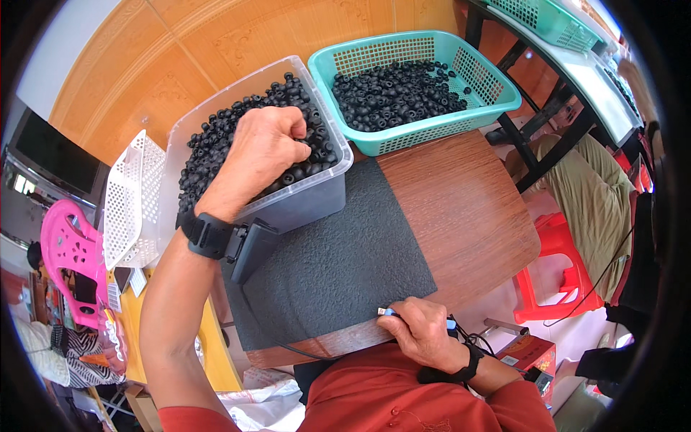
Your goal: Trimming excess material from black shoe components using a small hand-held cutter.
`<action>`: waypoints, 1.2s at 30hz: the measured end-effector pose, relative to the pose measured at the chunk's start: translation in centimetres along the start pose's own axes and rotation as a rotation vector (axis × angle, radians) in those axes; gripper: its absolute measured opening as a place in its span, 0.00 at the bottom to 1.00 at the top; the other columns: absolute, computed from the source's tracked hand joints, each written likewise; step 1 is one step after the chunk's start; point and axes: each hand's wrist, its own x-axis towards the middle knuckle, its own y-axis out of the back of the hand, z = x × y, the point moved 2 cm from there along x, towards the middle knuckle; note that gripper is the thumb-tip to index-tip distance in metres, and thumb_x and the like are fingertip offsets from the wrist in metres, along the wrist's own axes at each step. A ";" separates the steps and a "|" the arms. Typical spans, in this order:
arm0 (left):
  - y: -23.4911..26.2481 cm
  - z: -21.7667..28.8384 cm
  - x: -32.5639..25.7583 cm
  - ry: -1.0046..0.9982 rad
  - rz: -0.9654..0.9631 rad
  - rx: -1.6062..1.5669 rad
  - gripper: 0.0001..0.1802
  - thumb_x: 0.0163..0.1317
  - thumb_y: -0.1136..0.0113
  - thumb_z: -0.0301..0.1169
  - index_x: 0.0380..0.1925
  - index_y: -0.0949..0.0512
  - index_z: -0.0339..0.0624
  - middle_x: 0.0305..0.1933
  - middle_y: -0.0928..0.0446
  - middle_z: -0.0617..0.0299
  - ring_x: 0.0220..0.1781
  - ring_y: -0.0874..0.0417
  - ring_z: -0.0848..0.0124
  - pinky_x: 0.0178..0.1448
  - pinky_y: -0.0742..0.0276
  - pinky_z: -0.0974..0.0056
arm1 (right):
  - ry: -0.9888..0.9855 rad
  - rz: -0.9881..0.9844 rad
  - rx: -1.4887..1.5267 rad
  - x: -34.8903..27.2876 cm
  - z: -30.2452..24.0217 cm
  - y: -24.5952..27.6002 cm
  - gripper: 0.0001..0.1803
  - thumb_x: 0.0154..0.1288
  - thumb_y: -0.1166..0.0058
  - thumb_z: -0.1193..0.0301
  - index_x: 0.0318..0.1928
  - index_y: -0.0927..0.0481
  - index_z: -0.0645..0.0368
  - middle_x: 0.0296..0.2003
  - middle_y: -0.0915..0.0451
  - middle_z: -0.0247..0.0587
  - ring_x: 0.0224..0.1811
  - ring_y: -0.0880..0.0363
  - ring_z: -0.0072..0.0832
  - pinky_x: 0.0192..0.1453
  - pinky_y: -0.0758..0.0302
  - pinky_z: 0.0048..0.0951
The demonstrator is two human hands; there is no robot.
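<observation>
My left hand (271, 144) reaches over a translucent plastic bin (332, 173) filled with small black ring-shaped parts (216, 137). Its fingers are curled together right at the parts; whatever they pinch is hidden. Close to the front edge of the table, my right hand (423, 333) is closed around a slim blue tool (389, 312). A pale tip sticks out on one side of the fist and a blue end on the other; the tool's exact kind does not show. Under both lies a dark textured mat (345, 248) on the brown wooden table (461, 209).
A green basket (432, 129) with more black parts stands at the back, beside the bin. To the left are a white perforated basket (133, 201) and a pink chair (68, 245). A seated person's leg (594, 194) and a red stool (558, 273) are at right.
</observation>
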 end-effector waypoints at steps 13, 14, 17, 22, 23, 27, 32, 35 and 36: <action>1.9 2.3 -12.8 0.212 0.130 -1.240 0.18 0.46 0.30 0.19 0.39 0.21 0.31 0.39 0.20 0.55 0.35 0.20 0.75 0.40 0.23 0.72 | -0.083 -0.029 0.069 0.1 -0.6 0.4 0.09 0.57 0.37 0.72 0.30 0.24 0.64 0.19 0.27 0.46 0.18 0.27 0.42 0.21 0.33 0.37; 1.1 2.7 -13.9 0.238 0.140 -1.329 0.17 0.46 0.31 0.19 0.39 0.21 0.31 0.40 0.20 0.53 0.35 0.19 0.74 0.40 0.22 0.70 | -0.067 -0.037 0.056 0.3 -0.9 0.5 0.09 0.57 0.37 0.72 0.30 0.24 0.64 0.19 0.28 0.46 0.18 0.28 0.42 0.21 0.34 0.38; -1.7 3.3 -15.8 0.285 0.136 -1.515 0.17 0.46 0.31 0.19 0.39 0.22 0.32 0.41 0.21 0.49 0.34 0.18 0.70 0.38 0.18 0.65 | -0.066 -0.046 0.043 0.9 -0.9 0.3 0.09 0.56 0.37 0.73 0.30 0.24 0.64 0.19 0.29 0.46 0.17 0.29 0.41 0.20 0.36 0.37; -5.5 4.2 -18.1 0.399 0.202 -1.791 0.15 0.52 0.33 0.22 0.41 0.23 0.35 0.39 0.22 0.51 0.32 0.20 0.67 0.38 0.20 0.63 | 0.006 -0.028 0.054 2.0 -2.1 0.0 0.09 0.55 0.37 0.74 0.30 0.25 0.65 0.18 0.29 0.46 0.17 0.29 0.40 0.20 0.35 0.36; -6.1 4.2 -18.5 0.399 0.211 -1.834 0.15 0.53 0.33 0.23 0.41 0.23 0.35 0.38 0.23 0.51 0.32 0.20 0.67 0.38 0.21 0.62 | 0.027 -0.025 0.061 2.2 -2.3 0.0 0.10 0.55 0.37 0.74 0.31 0.25 0.66 0.18 0.29 0.46 0.17 0.29 0.40 0.20 0.35 0.36; -7.7 4.9 -19.4 0.465 0.150 -1.869 0.13 0.55 0.34 0.24 0.40 0.24 0.33 0.38 0.23 0.51 0.34 0.20 0.67 0.39 0.21 0.62 | 0.072 0.004 0.068 2.9 -3.1 0.0 0.10 0.55 0.37 0.74 0.32 0.25 0.66 0.19 0.29 0.45 0.18 0.29 0.40 0.21 0.35 0.35; -8.6 6.0 -20.5 0.502 0.131 -1.844 0.13 0.56 0.35 0.24 0.41 0.24 0.33 0.40 0.23 0.52 0.35 0.21 0.68 0.42 0.21 0.63 | 0.107 0.024 0.098 3.3 -3.8 -0.4 0.11 0.54 0.36 0.73 0.32 0.25 0.64 0.20 0.29 0.43 0.18 0.29 0.38 0.21 0.34 0.34; -9.2 6.1 -20.9 0.483 0.113 -1.860 0.14 0.55 0.35 0.24 0.42 0.24 0.34 0.40 0.22 0.52 0.37 0.21 0.69 0.44 0.22 0.64 | 0.141 0.053 0.105 3.2 -3.8 -0.9 0.11 0.54 0.36 0.73 0.32 0.25 0.64 0.20 0.29 0.43 0.19 0.29 0.38 0.21 0.34 0.34; -9.4 6.2 -21.0 0.458 0.121 -1.858 0.15 0.55 0.34 0.24 0.42 0.24 0.34 0.40 0.22 0.53 0.38 0.21 0.69 0.45 0.22 0.65 | 0.136 0.050 0.105 3.1 -3.7 -0.9 0.11 0.54 0.36 0.73 0.32 0.25 0.64 0.20 0.29 0.43 0.19 0.29 0.38 0.21 0.34 0.34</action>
